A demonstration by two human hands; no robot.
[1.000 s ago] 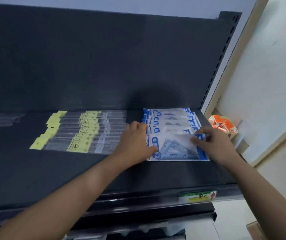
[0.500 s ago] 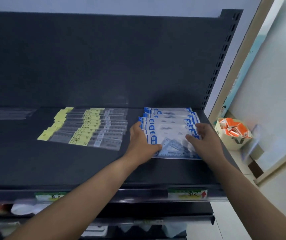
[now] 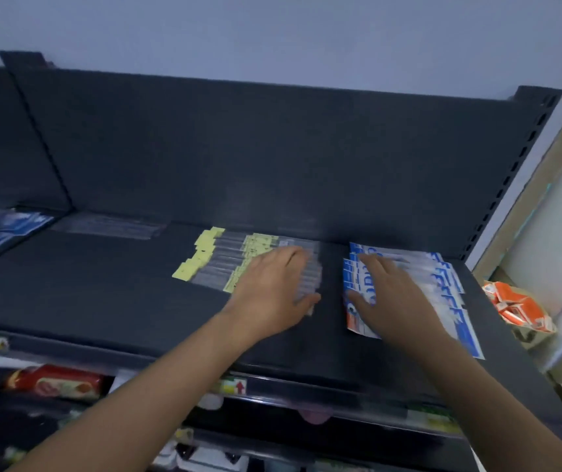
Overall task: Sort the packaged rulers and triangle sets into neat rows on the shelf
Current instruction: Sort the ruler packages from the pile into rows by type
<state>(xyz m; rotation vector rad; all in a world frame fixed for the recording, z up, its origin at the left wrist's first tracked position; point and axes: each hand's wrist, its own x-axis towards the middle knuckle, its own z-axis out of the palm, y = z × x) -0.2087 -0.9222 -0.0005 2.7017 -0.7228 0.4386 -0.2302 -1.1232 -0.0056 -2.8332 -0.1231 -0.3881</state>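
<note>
On the dark shelf [image 3: 109,301] lies a fanned row of clear ruler packs with yellow tags [image 3: 225,264]. My left hand [image 3: 273,291] rests flat on the right end of that row, fingers straight. To the right lies an overlapping stack of blue-and-white triangle set packs [image 3: 443,284]. My right hand [image 3: 392,298] lies flat on the left side of that stack, fingers stretched toward the back, and covers part of the front pack.
More clear packs [image 3: 109,226] lie at the back left, and blue packs [image 3: 4,229] sit on the neighbouring shelf at far left. An orange packet bundle [image 3: 514,308] sits beyond the shelf's right end. Goods fill the lower shelf [image 3: 55,383]. A perforated upright [image 3: 511,165] bounds the right side.
My left hand has left the triangle set stack and moved left onto the ruler packs. My right hand has shifted from the stack's right edge to its left side. The camera has tilted and shifted.
</note>
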